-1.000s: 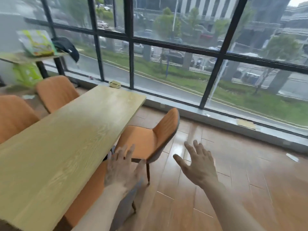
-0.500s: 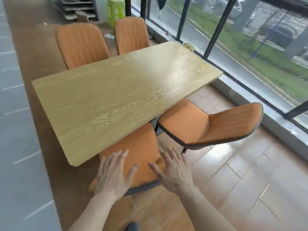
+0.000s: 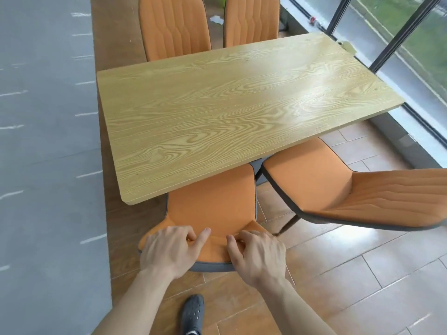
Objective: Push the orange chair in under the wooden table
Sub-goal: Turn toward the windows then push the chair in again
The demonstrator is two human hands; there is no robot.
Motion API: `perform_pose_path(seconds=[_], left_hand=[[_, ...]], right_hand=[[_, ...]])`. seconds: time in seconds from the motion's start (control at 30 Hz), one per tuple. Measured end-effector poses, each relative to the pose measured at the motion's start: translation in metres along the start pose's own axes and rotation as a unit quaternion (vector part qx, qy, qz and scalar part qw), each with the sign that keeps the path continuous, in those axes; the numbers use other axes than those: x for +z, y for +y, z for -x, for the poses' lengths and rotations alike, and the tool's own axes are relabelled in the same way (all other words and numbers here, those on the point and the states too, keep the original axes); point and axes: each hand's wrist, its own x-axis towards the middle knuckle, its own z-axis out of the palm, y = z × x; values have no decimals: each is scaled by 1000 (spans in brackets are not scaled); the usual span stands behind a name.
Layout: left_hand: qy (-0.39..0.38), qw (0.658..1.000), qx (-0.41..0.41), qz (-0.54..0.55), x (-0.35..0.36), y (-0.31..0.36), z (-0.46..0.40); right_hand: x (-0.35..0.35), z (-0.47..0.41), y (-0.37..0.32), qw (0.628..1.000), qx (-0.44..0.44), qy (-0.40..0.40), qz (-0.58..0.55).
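While the orange chair (image 3: 212,204) backrest is clamped by both hands, left hand (image 3: 169,250) and right hand (image 3: 256,255), a forward push under the tabletop (image 3: 229,110) is called for.

Light: bright, even daylight from the window (image 3: 411,32) at right
Glare: pale sheen on the tabletop (image 3: 302,93) toward the window; shiny floor (image 3: 362,274) tiles
Shadows: soft, faint
Edges: wide-angle bending, slight blur at corners
Focus: centre fairly sharp
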Motion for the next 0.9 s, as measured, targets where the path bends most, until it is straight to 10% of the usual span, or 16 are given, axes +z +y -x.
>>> perform_pose_path(seconds=[0.9], left_hand=[[57, 988, -140, 40, 66, 161, 58]], right_hand=[[-40, -6, 165, 985, -166, 6, -48]])
